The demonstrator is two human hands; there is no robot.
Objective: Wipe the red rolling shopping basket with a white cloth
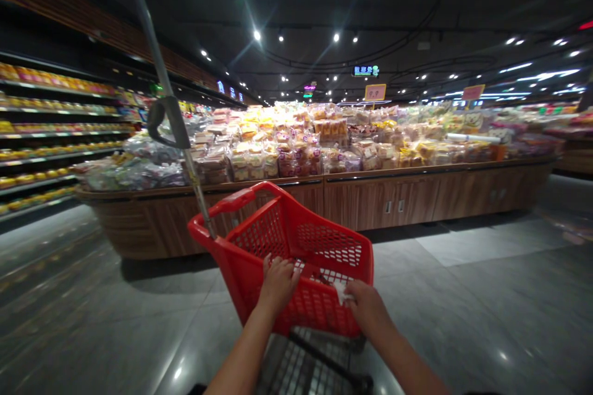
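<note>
A red plastic shopping cart (331, 237) stands at an angle in front of me, its push handle toward the left. My left hand (279, 281) rests over the cart's near side rim, with the fingers curled onto the inside. Farther right on the same rim, my right hand (365, 301) pinches a crumpled white wipe (341, 292) against the red plastic. The cart's basket has perforated walls and a slatted floor. Beside its handle rises a slanted metal pole (151, 37) with a grey hooked grip (169, 122); its lower end is hidden behind the cart's corner.
Behind the cart runs a long wood-fronted display counter (365, 203) heaped with bagged baked goods (296, 145). Price signs (375, 92) stick up from it. Stocked shelves (55, 129) line the left wall. Grey tiled floor (463, 308) spreads out to the right.
</note>
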